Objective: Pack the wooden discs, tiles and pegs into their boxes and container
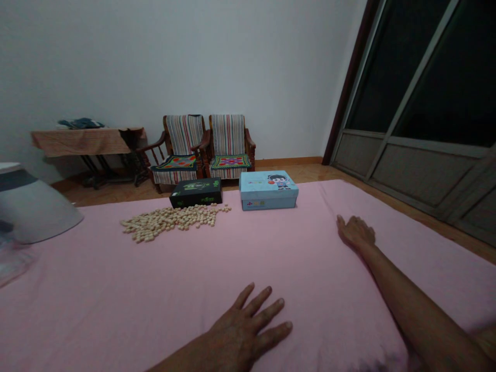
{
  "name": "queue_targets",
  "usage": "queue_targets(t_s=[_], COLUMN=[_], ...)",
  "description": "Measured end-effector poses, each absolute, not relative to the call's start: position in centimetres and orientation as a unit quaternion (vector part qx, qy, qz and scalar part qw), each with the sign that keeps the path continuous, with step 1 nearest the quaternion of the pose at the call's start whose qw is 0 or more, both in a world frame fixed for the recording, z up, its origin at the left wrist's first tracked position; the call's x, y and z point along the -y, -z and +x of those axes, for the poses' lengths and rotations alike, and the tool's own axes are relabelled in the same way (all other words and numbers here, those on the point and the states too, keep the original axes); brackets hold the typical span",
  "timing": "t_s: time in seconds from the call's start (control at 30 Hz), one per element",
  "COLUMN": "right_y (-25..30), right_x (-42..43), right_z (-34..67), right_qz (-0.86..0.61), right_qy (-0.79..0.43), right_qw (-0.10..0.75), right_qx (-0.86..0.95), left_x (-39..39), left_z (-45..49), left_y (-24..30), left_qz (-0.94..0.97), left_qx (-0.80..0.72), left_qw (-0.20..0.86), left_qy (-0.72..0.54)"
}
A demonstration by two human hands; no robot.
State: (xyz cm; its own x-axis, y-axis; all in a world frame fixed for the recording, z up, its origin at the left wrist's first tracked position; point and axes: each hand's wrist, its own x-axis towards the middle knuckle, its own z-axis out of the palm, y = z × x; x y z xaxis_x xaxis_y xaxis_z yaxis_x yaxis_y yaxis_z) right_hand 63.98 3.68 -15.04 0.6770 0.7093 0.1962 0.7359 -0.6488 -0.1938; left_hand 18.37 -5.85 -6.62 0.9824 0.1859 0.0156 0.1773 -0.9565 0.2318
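Note:
A pink sheet [186, 289] covers the wide surface in front of me. My left hand [242, 330] lies palm down on it at the bottom middle, fingers spread and holding nothing. Farther out to the right, my right hand [355, 231] is closed, its fingers curled into the pink sheet and the thumb sticking out. Creases in the cloth run beside that hand and along the forearm. Beyond my hands stand a light blue cardboard box [269, 194] with a cartoon figure and a black box [197, 192] with green print, both lidded.
Many small pale round pieces [170, 221] lie spread before the black box. A white and grey cone-shaped object [33, 206] and clear plastic [13, 258] sit at the left edge. Behind are two wooden armchairs [228, 137], a cloth-covered table [85, 142] and a door [422, 139].

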Motion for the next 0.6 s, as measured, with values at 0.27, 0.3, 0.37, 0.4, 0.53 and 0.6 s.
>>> queue_targets(t_s=[0.27,0.3,0.37,0.4,0.53,0.6], right_y=[15.4,15.4,15.5,15.4,14.6,13.8], right_x=[-1.8,-1.7,-1.7,-1.7,-2.0,-2.4], right_z=[69.2,69.6,70.1,70.1,69.1,67.6], right_qz=[-0.901,-0.903,-0.908,-0.91,-0.918,-0.923], right_qy=[0.027,0.027,0.027,0.028,0.03,0.043], right_qw=[0.095,0.09,0.082,0.079,0.069,0.065], right_qx=[0.422,0.418,0.409,0.406,0.39,0.378], left_x=[4.9,4.7,4.5,4.4,4.6,4.9], left_z=[18.6,18.5,18.4,18.4,18.3,18.4], left_y=[8.9,9.3,9.9,10.1,10.4,10.5], left_qz=[0.996,0.996,0.996,0.997,0.995,0.995], left_qx=[-0.065,-0.059,-0.043,-0.037,-0.027,-0.011], left_qw=[0.03,0.017,-0.002,-0.009,-0.034,-0.044], left_qy=[-0.056,-0.065,-0.073,-0.074,-0.088,-0.089])
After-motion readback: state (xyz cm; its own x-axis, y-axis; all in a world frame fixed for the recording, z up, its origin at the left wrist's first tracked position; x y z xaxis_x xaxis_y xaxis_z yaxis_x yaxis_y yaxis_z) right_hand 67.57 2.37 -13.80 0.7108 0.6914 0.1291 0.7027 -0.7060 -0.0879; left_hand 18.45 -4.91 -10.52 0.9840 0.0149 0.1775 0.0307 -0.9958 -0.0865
